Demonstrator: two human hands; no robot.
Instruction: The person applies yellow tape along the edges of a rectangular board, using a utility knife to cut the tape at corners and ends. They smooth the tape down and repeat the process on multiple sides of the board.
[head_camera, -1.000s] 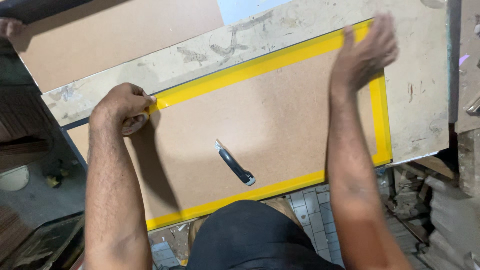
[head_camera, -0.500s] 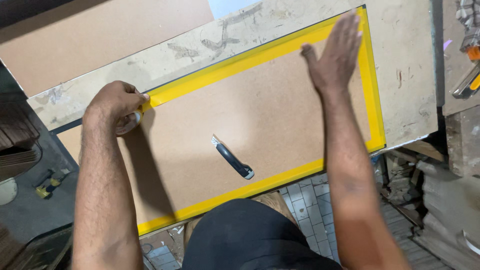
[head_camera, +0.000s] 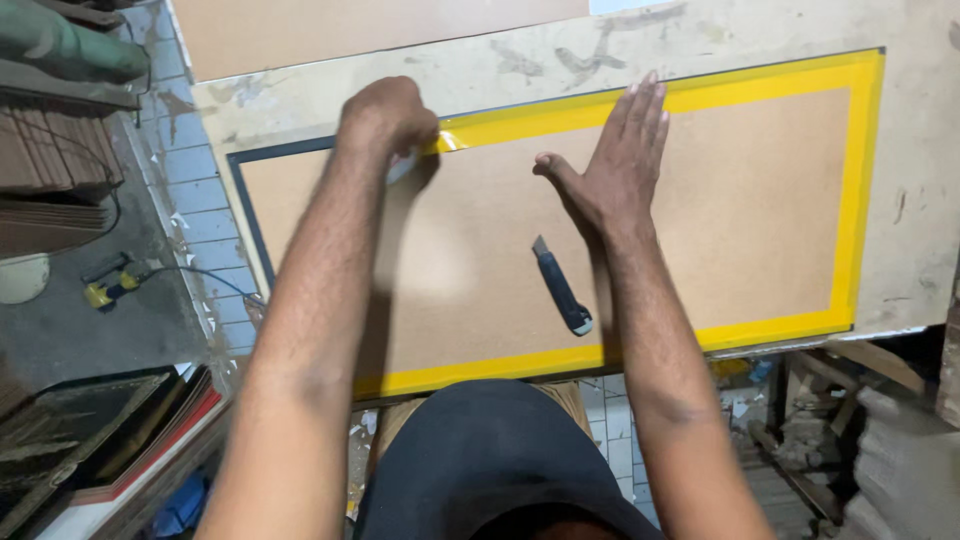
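The left hand (head_camera: 388, 115) pinches the free end of the yellow adhesive tape strip (head_camera: 600, 105), whose long axis runs toward two o'clock along the brown fibreboard panel's (head_camera: 740, 210) far edge, while the right hand (head_camera: 610, 170), fingers spread flat, presses beside it.

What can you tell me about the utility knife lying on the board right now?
The utility knife is a slim, dark cutter with a short grey blade showing at its upper end and a rounded butt at the lower end. It lies flat and slanted on the brown board, blade end pointing up and slightly left. It sits just below the right hand, beside the wrist. Neither hand holds it; whether the wrist brushes it is unclear. Only the board clearly touches it.
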